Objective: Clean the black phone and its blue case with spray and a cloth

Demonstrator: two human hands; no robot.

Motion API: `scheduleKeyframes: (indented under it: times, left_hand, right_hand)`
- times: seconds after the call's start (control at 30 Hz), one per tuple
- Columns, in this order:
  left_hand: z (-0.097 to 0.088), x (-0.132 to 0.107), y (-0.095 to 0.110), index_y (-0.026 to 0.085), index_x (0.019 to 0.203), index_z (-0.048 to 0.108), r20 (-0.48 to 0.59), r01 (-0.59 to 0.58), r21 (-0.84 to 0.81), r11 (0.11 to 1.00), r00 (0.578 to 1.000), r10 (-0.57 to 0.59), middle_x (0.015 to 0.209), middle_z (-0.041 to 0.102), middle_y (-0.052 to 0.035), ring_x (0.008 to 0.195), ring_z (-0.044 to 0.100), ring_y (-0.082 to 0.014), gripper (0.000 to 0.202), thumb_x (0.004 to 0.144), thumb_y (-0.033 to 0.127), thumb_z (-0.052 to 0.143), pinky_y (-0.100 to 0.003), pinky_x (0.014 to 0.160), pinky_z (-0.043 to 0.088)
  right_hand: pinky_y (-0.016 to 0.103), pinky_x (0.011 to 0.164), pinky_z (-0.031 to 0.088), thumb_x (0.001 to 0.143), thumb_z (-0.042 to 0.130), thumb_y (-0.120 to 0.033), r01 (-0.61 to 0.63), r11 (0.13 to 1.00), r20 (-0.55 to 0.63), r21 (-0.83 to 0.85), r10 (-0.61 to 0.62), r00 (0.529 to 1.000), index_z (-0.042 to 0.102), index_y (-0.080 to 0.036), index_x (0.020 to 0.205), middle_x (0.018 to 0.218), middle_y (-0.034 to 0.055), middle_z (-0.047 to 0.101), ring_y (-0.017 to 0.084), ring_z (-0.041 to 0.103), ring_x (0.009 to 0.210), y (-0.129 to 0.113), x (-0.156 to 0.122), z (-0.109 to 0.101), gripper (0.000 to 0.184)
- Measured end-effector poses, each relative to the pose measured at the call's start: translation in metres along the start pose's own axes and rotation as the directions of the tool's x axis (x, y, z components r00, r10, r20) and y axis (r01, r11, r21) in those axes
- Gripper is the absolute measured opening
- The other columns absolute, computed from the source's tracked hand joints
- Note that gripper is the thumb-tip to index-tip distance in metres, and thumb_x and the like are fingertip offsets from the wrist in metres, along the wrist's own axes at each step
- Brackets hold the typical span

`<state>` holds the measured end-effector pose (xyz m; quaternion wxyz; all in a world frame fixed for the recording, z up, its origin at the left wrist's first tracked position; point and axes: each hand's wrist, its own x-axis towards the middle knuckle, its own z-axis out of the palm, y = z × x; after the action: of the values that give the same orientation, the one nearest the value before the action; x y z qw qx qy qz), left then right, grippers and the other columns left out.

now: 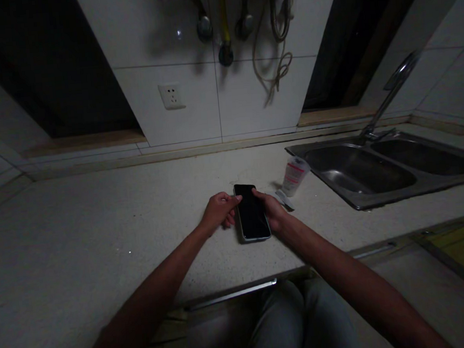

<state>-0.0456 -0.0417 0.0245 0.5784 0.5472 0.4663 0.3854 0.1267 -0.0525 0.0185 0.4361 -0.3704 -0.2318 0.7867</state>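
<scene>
While both forearms reach forward over the pale speckled stone counter (pixel 98 223), a flat black rectangular phone (pixel 251 212) with a dark screen lies face up on that counter, directly in front of the person and well left of the sink. The left hand (pixel 219 212) rests at the phone's left long edge, its fingers loosely curled and its fingertips touching the upper left side of the phone. The right hand (pixel 271 209) sits against the right long edge, fingers bent along it, so the phone lies pinched lightly between the two hands; whether either hand lifts it off the counter cannot be told.

Just beyond the right hand, a small white tube with pink print (pixel 294 175) lies on the counter, near the phone but not touching it. To its right a double stainless steel sink (pixel 360 202) is set into the counter, with a curved metal tap (pixel 391 92) rising behind it. On the white tiled wall (pixel 194 112) behind the counter are a white wall socket (pixel 172 96), several pipes and a hanging looped cord (pixel 275 72). Grey trousers (pixel 277 321) show below the counter edge.
</scene>
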Motion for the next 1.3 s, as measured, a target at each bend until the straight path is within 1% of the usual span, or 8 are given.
scheduleKeyframes:
  times: [0.17,0.37,0.53,0.63,0.7,0.9,1.07,1.3]
  left_hand:
    - [0.003,0.000,-0.001,0.022,0.089,0.049,0.008,0.040,-0.020,0.999,0.999,-0.040,0.053,0.060,0.0010,0.037,0.059,-0.0172,0.051,0.073,0.065,0.072,-0.023,0.036,0.044]
    - [-0.001,0.001,-0.001,0.021,0.092,0.050,0.037,0.106,-0.091,0.990,0.994,-0.103,0.062,0.061,0.0007,0.045,0.061,-0.0156,0.051,0.072,0.063,0.074,-0.028,0.045,0.052]
    - [-0.008,0.001,-0.002,0.017,0.092,0.057,0.214,0.199,-0.137,0.970,0.962,-0.167,0.076,0.068,-0.0059,0.061,0.068,-0.0183,0.054,0.065,0.056,0.084,-0.034,0.061,0.058]
    - [-0.011,0.001,-0.005,0.013,0.089,0.062,0.314,0.219,-0.158,0.963,0.936,-0.162,0.084,0.070,-0.0114,0.070,0.071,-0.0206,0.055,0.063,0.057,0.085,-0.036,0.068,0.059]
    - [-0.012,0.001,-0.006,0.012,0.088,0.064,0.327,0.216,-0.164,0.963,0.933,-0.153,0.084,0.070,-0.0117,0.071,0.071,-0.0208,0.057,0.061,0.057,0.086,-0.037,0.069,0.059]
    - [-0.009,-0.001,-0.002,0.013,0.082,0.060,0.274,0.180,-0.160,0.971,0.953,-0.131,0.074,0.068,-0.0067,0.061,0.069,-0.0183,0.059,0.056,0.058,0.088,-0.032,0.060,0.058]
    - [-0.004,-0.003,-0.001,0.013,0.081,0.061,0.188,0.160,-0.152,0.975,0.974,-0.130,0.068,0.066,-0.0050,0.055,0.065,-0.0154,0.047,0.066,0.052,0.083,-0.028,0.053,0.055]
    - [0.003,-0.001,-0.004,0.011,0.081,0.064,0.054,0.147,-0.187,0.971,0.989,-0.139,0.067,0.066,-0.0054,0.053,0.063,-0.0138,0.028,0.076,0.037,0.073,-0.027,0.052,0.054]
  right_hand:
    - [0.042,0.081,0.058,0.098,0.042,-0.039,0.005,0.999,-0.025,-0.037,-0.006,1.000,0.065,-0.012,0.110,0.083,0.0108,0.076,0.026,0.073,0.075,0.001,-0.001,-0.002,0.038]
    - [0.044,0.084,0.058,0.098,0.040,-0.034,0.022,1.000,-0.045,-0.020,-0.023,0.999,0.064,-0.013,0.111,0.083,0.0100,0.076,0.026,0.073,0.078,0.000,-0.003,0.002,0.035]
    - [0.046,0.087,0.057,0.101,0.036,-0.040,0.022,0.999,-0.089,0.034,-0.018,0.996,0.062,-0.013,0.115,0.086,0.0107,0.077,0.027,0.074,0.084,-0.001,-0.005,0.007,0.040]
    - [0.046,0.087,0.058,0.101,0.035,-0.043,0.015,0.999,-0.046,0.037,-0.013,0.999,0.061,-0.014,0.116,0.089,0.0113,0.077,0.027,0.074,0.086,-0.001,-0.005,0.008,0.043]
    - [0.045,0.084,0.059,0.101,0.036,-0.044,0.020,1.000,-0.010,0.021,-0.020,1.000,0.062,-0.014,0.115,0.087,0.0110,0.077,0.027,0.074,0.084,-0.001,-0.005,0.007,0.043]
    - [0.035,0.073,0.059,0.093,0.056,-0.038,0.098,0.994,-0.034,-0.053,-0.100,0.994,0.064,-0.015,0.103,0.077,0.0072,0.075,0.022,0.072,0.069,0.003,-0.003,0.001,0.026]
    - [0.032,0.074,0.057,0.089,0.064,-0.033,0.152,0.985,-0.049,-0.083,-0.156,0.986,0.064,-0.017,0.096,0.080,0.0066,0.075,0.019,0.069,0.069,0.007,0.000,-0.001,0.018]
    - [0.026,0.068,0.056,0.087,0.067,-0.027,0.180,0.973,-0.035,-0.147,-0.187,0.982,0.065,-0.017,0.092,0.077,0.0030,0.073,0.014,0.066,0.065,0.003,-0.006,0.004,0.012]
